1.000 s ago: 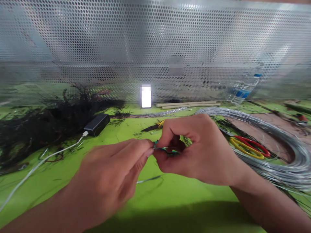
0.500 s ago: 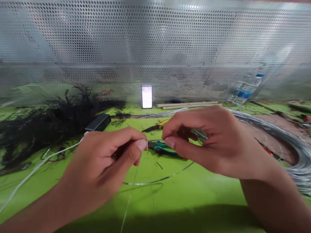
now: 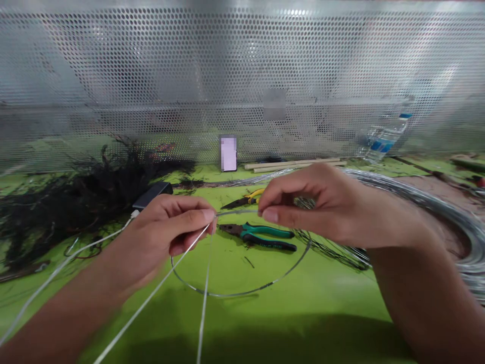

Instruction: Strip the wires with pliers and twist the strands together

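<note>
My left hand [image 3: 166, 222] is closed, pinching a thin wire ring [image 3: 242, 293] between thumb and forefinger. A white string [image 3: 151, 296] is held at the same spot, and two strands of it run down toward me. My right hand [image 3: 322, 207] pinches the ring's upper part a short way to the right, so a straight bit of wire shows between the hands. The ring's lower arc hangs over the green table. Beneath the wire lie combination pliers [image 3: 248, 235] with green and black handles. Yellow-handled long-nose pliers [image 3: 237, 202] lie just behind, partly hidden by my right hand.
A big wire coil [image 3: 417, 193] and thin dark wires [image 3: 337, 253] lie right. A black fibrous pile [image 3: 87, 187], dark box [image 3: 151, 194] and white cable [image 3: 71, 258] lie left. Phone [image 3: 228, 153], sticks [image 3: 295, 164] and bottle [image 3: 386, 139] stand or lie near a perforated panel [image 3: 170, 65].
My left hand has shifted slightly left and turned, and the string now stretches taut in two strands. The hands are farther apart, uncovering the green pliers and more of the ring.
</note>
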The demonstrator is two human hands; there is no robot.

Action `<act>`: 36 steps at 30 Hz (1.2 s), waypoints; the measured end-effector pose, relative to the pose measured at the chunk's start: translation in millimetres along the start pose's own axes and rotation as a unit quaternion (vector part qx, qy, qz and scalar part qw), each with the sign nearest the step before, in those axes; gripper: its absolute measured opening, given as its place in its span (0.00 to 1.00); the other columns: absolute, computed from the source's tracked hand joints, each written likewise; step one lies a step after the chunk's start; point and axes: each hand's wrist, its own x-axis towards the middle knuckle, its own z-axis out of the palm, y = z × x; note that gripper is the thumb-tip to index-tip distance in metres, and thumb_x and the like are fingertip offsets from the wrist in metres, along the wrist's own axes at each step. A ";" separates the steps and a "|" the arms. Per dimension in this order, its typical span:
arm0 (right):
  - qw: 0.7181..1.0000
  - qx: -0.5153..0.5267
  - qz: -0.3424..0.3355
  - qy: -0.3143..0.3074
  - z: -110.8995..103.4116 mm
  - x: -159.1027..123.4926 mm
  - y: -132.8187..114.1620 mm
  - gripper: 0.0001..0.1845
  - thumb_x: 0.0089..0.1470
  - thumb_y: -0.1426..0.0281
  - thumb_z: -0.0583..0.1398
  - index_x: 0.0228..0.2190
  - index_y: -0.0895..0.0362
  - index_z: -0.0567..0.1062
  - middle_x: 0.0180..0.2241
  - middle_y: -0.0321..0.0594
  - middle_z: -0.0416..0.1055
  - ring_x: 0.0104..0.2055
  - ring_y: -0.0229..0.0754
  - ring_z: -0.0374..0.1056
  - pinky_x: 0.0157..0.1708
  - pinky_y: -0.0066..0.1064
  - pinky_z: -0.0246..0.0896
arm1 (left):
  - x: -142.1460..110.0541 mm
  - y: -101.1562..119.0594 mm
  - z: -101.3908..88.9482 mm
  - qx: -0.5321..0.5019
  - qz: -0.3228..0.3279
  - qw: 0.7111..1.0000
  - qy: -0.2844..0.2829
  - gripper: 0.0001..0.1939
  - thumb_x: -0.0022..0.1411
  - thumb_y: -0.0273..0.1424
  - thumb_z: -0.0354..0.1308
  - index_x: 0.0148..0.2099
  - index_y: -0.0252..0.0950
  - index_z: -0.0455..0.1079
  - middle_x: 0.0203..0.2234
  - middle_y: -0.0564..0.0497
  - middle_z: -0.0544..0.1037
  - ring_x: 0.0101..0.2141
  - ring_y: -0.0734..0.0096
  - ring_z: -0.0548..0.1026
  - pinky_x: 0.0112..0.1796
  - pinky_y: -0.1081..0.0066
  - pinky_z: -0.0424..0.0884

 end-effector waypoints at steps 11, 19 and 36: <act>0.990 0.033 0.121 0.067 46.5 4.9 -20.7 0.07 0.61 0.66 0.66 0.33 0.56 0.82 0.27 0.32 0.76 0.28 0.35 0.66 0.27 0.28 0.60 | -9.0 -3.8 9.8 0.120 0.061 0.991 -0.028 0.20 0.71 0.45 0.59 0.31 0.36 0.72 0.18 0.60 0.57 0.20 0.80 0.54 0.20 0.77 0.51; 0.981 0.007 0.172 0.095 54.1 0.9 -31.4 0.05 0.51 0.72 0.65 0.24 0.55 0.80 0.21 0.30 0.70 0.24 0.34 0.61 0.22 0.28 0.55 | -14.1 -2.1 18.6 0.078 0.029 0.996 -0.039 0.16 0.69 0.43 0.61 0.35 0.37 0.76 0.18 0.60 0.57 0.20 0.80 0.52 0.20 0.77 0.48; 0.905 -0.374 -0.156 0.125 51.9 -5.1 -16.8 0.13 0.62 0.80 0.59 0.27 0.58 0.78 0.21 0.33 0.68 0.23 0.36 0.57 0.23 0.36 0.50 | -14.5 -5.3 5.9 -0.007 -0.027 0.997 -0.078 0.21 0.70 0.50 0.63 0.34 0.38 0.75 0.20 0.59 0.55 0.21 0.80 0.48 0.20 0.77 0.46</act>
